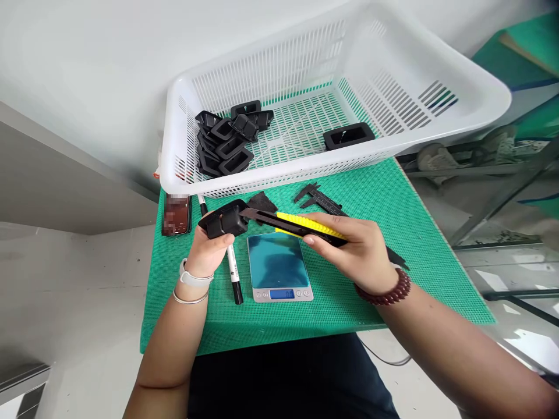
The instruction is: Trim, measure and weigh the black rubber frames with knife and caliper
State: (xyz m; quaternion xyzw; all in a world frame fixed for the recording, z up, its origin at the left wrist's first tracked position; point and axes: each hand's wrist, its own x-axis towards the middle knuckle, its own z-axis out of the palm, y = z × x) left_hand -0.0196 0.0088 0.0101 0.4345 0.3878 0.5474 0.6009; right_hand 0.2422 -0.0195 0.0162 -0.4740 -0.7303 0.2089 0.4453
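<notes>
My left hand (208,251) grips a black plastic part (225,220) over the left half of the green mat. A yellow and black utility knife (305,227) is held in my right hand (356,247), its blade pointing left and meeting the right edge of the part. Just behind the blade lies a dark, flat scrap (263,203). Below the knife sits a small scale (279,265) with a blue-green top and a lit display. A white marker with a black cap (234,276) lies between my left hand and the scale.
A white basket (279,176) across the back holds several black parts (227,139) at left and one black part (349,135) at right. Black calipers (323,199) lie partly beneath my right hand. A phone (177,215) rests at the mat's left edge.
</notes>
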